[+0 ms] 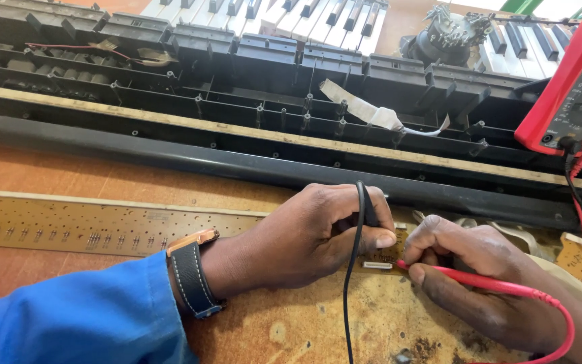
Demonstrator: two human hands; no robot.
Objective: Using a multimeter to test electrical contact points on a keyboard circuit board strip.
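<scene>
I see my left hand (304, 236) pinched around the thin black probe (366, 205), and my right hand (469, 266) gripping the slim red probe (479, 283) like a pen, both tips pressed close together on the long tan circuit strip (69, 226) lying on the near wooden bench (291, 330), presumably to bridge neighbouring contacts. Fingers hide the contact points. The red multimeter (574, 87), far right, is cut off.
</scene>
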